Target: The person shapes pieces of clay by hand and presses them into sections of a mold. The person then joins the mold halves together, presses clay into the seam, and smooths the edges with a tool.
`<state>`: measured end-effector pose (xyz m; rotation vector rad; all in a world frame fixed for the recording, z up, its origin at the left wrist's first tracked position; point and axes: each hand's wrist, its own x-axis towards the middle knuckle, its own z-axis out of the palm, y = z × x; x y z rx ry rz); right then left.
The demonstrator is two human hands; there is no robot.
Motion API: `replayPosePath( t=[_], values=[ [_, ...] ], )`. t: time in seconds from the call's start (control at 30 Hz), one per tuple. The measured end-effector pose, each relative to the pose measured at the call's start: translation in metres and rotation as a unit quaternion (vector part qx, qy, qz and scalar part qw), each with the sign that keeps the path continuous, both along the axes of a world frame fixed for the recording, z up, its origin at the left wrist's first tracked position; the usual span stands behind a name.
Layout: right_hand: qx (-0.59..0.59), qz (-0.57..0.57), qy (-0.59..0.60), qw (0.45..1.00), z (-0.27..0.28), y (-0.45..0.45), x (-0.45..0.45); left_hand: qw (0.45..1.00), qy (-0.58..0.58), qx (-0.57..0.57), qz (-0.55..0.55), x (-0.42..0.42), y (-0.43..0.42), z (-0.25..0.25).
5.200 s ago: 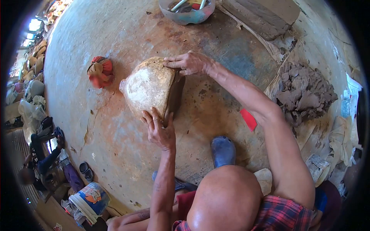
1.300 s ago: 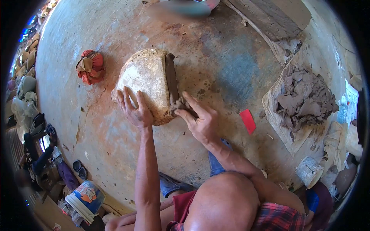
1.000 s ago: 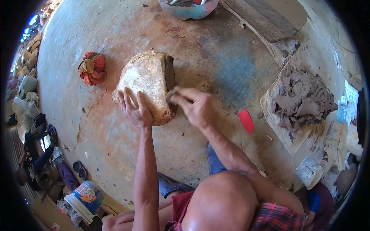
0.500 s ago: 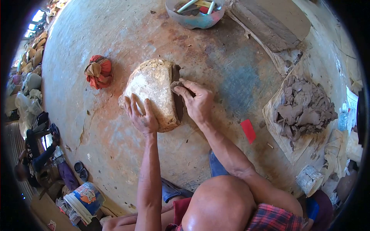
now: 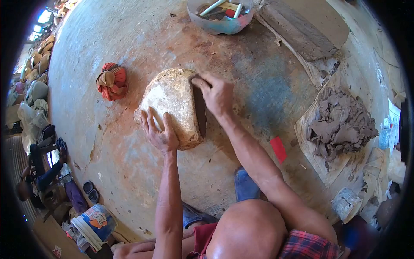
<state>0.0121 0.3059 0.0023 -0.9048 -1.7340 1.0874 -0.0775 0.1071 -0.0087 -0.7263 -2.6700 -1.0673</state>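
A whitish, weathered plaster mould [image 5: 170,101] rests on its side on the floor, its flat open face turned right. Dark grey clay [image 5: 199,110] lines that face along the rim. My left hand [image 5: 161,134] lies with spread fingers on the mould's lower left side. At the upper end of the rim, my right hand [image 5: 217,94] has thumb and fingers pinched against the clay edge. How much clay sits between those fingertips is partly hidden.
An orange cloth bundle [image 5: 112,82] stands left. A basin [image 5: 220,26] with tools is at the top, near a clay slab [image 5: 299,32]. A heap of clay [image 5: 343,121] lies right on a cloth. A red piece [image 5: 278,149] is nearer. Another person [image 5: 43,172] sits far left.
My right hand has moved up along the rim to its top end, uncovering more clay below. The left hand stays on the mould.
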Motion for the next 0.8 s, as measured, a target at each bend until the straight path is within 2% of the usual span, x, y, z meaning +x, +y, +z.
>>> replayPosePath(
  t=[0.03, 0.07, 0.1, 0.23, 0.27, 0.3, 0.37, 0.43, 0.5, 0.53, 0.57, 0.63, 0.67, 0.73, 0.77, 0.8],
  values=[
    [-0.074, 0.047, -0.042, 0.995, 0.003, 0.009, 0.001, 1.0, -0.002, 0.0, 0.001, 0.0, 0.0, 0.0],
    [-0.163, 0.051, -0.006, 0.985, -0.002, 0.021, -0.002, 1.0, -0.002, 0.0, 0.001, -0.001, -0.001, 0.0],
    [-0.199, 0.016, 0.067, 0.978, -0.006, 0.029, -0.007, 1.0, 0.001, 0.001, 0.0, -0.001, -0.002, 0.001],
    [-0.091, 0.031, -0.006, 0.995, -0.021, 0.027, -0.017, 1.0, -0.003, 0.001, -0.007, -0.002, -0.003, 0.001],
    [-0.191, 0.04, -0.021, 0.981, -0.011, 0.034, -0.007, 1.0, -0.003, 0.002, -0.007, -0.003, -0.002, 0.001],
    [-0.187, 0.038, -0.022, 0.981, -0.013, 0.04, 0.0, 1.0, -0.005, 0.006, -0.009, -0.004, -0.002, 0.001],
    [-0.161, -0.079, 0.022, 0.983, -0.019, 0.056, 0.018, 0.999, 0.005, 0.014, -0.036, -0.01, -0.005, 0.001],
    [-0.123, -0.149, 0.072, 0.979, -0.012, 0.068, 0.063, 0.999, -0.003, 0.016, -0.045, -0.017, -0.011, 0.0],
    [-0.035, -0.187, 0.079, 0.979, 0.052, 0.066, 0.128, 0.995, -0.02, 0.046, -0.081, -0.028, -0.016, -0.011],
    [0.034, -0.188, 0.109, 0.976, 0.064, 0.071, 0.166, 0.994, -0.016, 0.052, -0.095, -0.032, -0.019, -0.017],
    [0.125, -0.268, -0.016, 0.955, 0.106, 0.063, 0.201, 0.991, -0.024, 0.072, -0.11, -0.031, -0.017, -0.013],
    [0.29, -0.379, -0.081, 0.875, 0.139, 0.072, 0.27, 0.988, -0.019, 0.094, -0.122, -0.03, -0.016, -0.013],
    [0.298, -0.383, -0.092, 0.87, 0.144, 0.082, 0.308, 0.99, -0.019, 0.071, -0.118, -0.03, -0.015, -0.01],
    [0.403, -0.365, -0.339, 0.767, 0.147, 0.093, 0.366, 0.992, 0.003, 0.029, -0.119, -0.036, -0.02, -0.014],
    [0.406, -0.369, -0.347, 0.761, 0.151, 0.083, 0.373, 0.991, -0.004, 0.033, -0.126, -0.035, -0.019, -0.013],
    [0.419, -0.374, -0.437, 0.703, 0.154, 0.065, 0.376, 0.992, -0.006, 0.03, -0.12, -0.033, -0.02, -0.01]
  ],
)
